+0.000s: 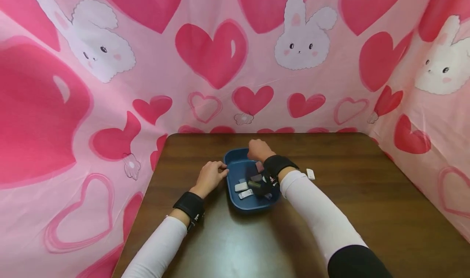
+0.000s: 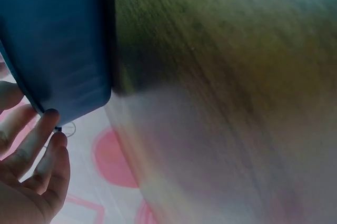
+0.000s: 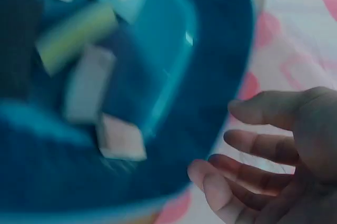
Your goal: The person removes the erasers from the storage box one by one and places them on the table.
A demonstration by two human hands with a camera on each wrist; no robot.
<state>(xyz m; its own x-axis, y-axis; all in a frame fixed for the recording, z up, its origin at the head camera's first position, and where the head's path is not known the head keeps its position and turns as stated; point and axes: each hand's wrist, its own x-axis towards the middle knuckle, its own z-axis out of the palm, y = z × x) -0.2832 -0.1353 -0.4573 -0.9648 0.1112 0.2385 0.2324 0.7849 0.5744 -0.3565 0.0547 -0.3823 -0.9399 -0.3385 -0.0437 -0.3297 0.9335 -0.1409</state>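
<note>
A blue oval-cornered plastic container (image 1: 238, 168) sits on the table, with several small blocks inside. White blocks (image 1: 241, 186), an olive block (image 1: 254, 184) and a reddish block (image 1: 259, 166) lie loose at its bottom. My left hand (image 1: 210, 176) holds the container's left rim, its fingertips against the outer wall (image 2: 68, 50) and the thumb by the edge. At the far right rim is my right hand (image 1: 260, 150); in the right wrist view its loosely bent fingers (image 3: 255, 145) touch the edge from outside. My right wrist hides part of the contents.
One white block (image 1: 310, 174) lies on the brown wooden table (image 1: 338, 159), right of the container. A pink cloth (image 1: 257, 74) with hearts and rabbits hangs behind the table and along both sides.
</note>
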